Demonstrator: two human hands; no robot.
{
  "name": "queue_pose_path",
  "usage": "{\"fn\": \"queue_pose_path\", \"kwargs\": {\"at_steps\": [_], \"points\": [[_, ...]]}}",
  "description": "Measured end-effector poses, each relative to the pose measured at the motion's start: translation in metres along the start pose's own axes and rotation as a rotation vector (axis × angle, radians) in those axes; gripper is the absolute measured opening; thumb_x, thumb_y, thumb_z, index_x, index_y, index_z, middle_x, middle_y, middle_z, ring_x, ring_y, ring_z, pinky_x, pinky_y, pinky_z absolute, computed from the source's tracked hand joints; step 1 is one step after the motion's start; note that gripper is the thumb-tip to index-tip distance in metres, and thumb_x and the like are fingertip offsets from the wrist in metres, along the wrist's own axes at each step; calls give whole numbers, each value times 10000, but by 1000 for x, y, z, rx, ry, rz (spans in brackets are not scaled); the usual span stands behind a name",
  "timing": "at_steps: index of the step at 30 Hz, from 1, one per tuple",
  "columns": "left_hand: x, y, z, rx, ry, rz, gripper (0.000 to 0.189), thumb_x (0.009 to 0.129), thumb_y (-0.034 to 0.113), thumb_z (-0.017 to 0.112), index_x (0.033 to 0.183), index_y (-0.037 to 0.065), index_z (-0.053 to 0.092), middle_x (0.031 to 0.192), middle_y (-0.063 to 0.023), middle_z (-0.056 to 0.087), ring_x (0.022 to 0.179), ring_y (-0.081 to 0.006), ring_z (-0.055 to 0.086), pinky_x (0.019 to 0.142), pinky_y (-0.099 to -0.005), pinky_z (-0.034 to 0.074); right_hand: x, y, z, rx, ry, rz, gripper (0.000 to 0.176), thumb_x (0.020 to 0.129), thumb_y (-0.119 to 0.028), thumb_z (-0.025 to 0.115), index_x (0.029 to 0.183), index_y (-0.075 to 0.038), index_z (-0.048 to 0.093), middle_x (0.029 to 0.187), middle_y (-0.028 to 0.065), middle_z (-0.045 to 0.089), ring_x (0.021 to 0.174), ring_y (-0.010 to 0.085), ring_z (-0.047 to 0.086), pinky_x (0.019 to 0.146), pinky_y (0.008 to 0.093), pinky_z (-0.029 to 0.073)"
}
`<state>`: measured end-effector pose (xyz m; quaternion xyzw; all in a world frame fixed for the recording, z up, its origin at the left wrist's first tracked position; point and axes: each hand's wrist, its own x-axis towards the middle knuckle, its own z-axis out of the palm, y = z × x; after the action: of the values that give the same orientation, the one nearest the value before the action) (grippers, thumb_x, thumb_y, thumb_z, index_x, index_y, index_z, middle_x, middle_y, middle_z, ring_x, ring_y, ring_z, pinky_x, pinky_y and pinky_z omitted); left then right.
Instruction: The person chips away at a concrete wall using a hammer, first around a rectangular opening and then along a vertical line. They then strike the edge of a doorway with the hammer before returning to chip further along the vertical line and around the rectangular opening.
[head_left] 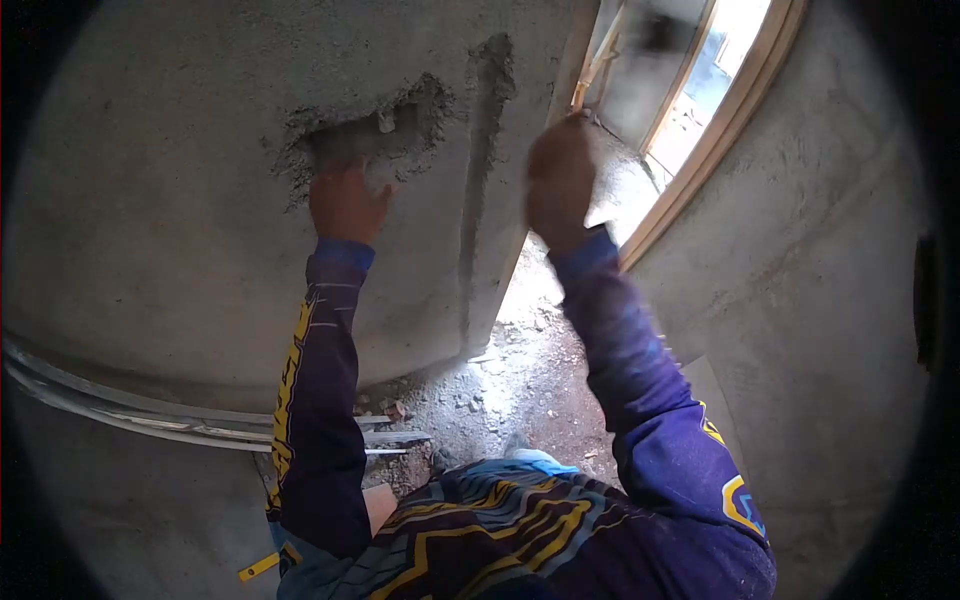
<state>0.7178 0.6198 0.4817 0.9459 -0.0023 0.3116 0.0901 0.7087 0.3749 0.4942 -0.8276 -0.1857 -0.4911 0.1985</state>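
My left hand (345, 203) is at the lower left edge of a rough hole (405, 122) broken into a grey plastered wall (190, 200). Its fingers curl in at the opening, partly hidden, and the thumb points right. A small pale piece (386, 122) sticks out inside the hole. To the right, my right hand (560, 185) is raised in front of the wall's edge, closed and smeared by motion; what it grips cannot be made out. A vertical groove (480, 190) is cut into the wall between the two hands.
Right of the wall is a doorway with a wooden frame (700, 150). Rubble (480, 395) covers the floor beneath. Long pale strips (200, 430) lie along the wall's foot at left. Another grey wall (810, 270) stands on the right.
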Motion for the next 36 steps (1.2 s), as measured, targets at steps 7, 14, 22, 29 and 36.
{"fn": "queue_pose_path", "kwargs": {"at_steps": [7, 14, 22, 29, 36], "points": [[10, -2, 4, 68, -156, -56, 589, 784, 450, 690, 1229, 80, 577, 1248, -229, 537, 1198, -371, 481, 985, -468, 412, 9, -8, -40, 171, -40, -43, 221, 947, -153, 436, 1095, -8, 515, 780, 195, 543, 681, 377, 548, 597, 454, 439], [-1, 0, 5, 0, 28, -7, 483, 755, 349, 731, 1088, 15, 629, 1035, -181, 616, 1035, -328, 550, 903, -439, 430, 68, -23, -65, 1033, 507, 5, 173, 942, -235, 469, 886, -86, 539, 723, 36, 445, 622, 133, 402, 522, 262, 334], [2, -9, 12, 42, -132, -52, 671, 762, 518, 687, 1244, 68, 563, 1234, -213, 558, 1203, -391, 479, 982, -483, 409, 20, -35, -40, 408, -196, 419, 415, 986, -367, 369, 986, 15, 531, 781, 255, 568, 730, 449, 562, 646, 497, 424], [7, -5, 15, 38, 75, 3, 470, 756, 333, 740, 1092, 23, 630, 1039, -172, 621, 1005, -323, 578, 869, -436, 457, 66, -12, -48, 562, 247, -67, 159, 939, -118, 438, 993, 13, 511, 704, 171, 496, 620, 350, 493, 536, 422, 394], [6, 0, 5, -2, 12, -27, 459, 720, 321, 756, 1038, 12, 638, 1012, -187, 627, 995, -339, 580, 860, -439, 454, -21, -21, -10, 406, -345, 525, 363, 962, -305, 438, 964, 43, 539, 820, 299, 588, 861, 475, 567, 729, 510, 428]]}}
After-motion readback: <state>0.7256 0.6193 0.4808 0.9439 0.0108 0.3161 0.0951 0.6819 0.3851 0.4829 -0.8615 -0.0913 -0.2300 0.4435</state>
